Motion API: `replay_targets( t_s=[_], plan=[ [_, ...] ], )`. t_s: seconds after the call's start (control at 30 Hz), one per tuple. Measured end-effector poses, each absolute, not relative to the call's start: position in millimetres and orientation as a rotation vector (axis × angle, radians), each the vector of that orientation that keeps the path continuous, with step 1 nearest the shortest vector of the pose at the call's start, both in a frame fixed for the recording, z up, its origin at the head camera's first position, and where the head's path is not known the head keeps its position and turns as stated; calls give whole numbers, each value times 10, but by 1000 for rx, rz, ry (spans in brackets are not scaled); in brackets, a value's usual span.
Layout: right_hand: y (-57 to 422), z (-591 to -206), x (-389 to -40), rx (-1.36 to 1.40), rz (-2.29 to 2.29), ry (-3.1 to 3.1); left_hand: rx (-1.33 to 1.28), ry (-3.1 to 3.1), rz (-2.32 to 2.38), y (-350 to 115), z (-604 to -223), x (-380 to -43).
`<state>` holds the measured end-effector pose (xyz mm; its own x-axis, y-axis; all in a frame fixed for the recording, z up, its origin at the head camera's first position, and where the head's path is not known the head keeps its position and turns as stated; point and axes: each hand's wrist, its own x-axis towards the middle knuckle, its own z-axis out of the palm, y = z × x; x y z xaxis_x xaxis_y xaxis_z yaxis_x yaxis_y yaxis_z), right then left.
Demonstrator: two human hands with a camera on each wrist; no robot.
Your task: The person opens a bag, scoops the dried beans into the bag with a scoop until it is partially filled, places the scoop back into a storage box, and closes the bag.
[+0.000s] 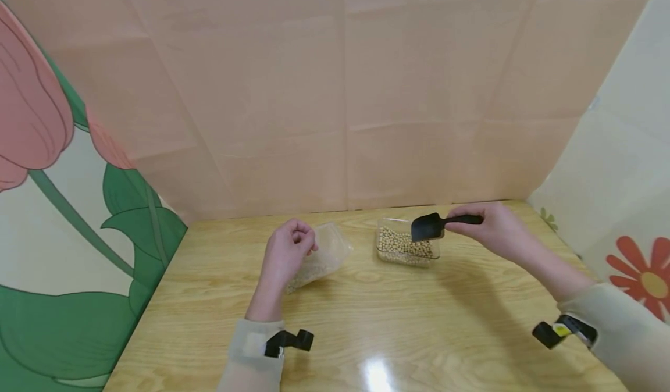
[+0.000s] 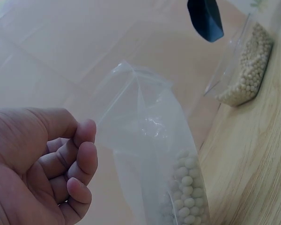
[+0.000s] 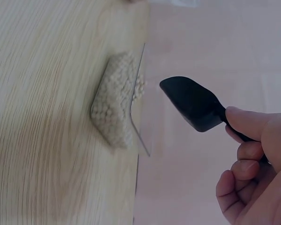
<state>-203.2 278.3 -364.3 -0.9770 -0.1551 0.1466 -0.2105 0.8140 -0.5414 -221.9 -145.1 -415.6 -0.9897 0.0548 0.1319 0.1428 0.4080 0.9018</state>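
Note:
My left hand [image 1: 288, 250] pinches the edge of a clear plastic bag [image 1: 331, 246] between thumb and fingertips. Pale round beans [image 2: 187, 192] lie in the bottom of this bag, which leans over the table. In my right hand [image 1: 489, 224] is a small black scoop [image 1: 428, 227], gripped by its handle. Its blade hangs above the back right part of a clear box [image 1: 388, 256] holding yellowish beans [image 1: 400, 243]. No beans show on the scoop in the right wrist view, where the blade [image 3: 192, 103] stands apart from the box.
The wood-grain table [image 1: 398, 322] bears the box and the bag, with the box right of the bag. Behind the table hangs a pinkish sheet [image 1: 345, 118]. Flower-patterned walls [image 1: 141, 229] stand at both sides.

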Motion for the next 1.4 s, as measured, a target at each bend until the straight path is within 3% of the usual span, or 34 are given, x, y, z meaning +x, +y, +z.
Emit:
replay_targets(
  t_s=[0.63,1.4],
  plan=[
    [2994,-3722,-2224,364,755,-3029,-183,-2576,-1661,-1443,-4170,-2230],
    [2782,-3990,-2349,358,793,-3119,-193,-2565,-1689,-1512,-4179,-2269]
  ],
)
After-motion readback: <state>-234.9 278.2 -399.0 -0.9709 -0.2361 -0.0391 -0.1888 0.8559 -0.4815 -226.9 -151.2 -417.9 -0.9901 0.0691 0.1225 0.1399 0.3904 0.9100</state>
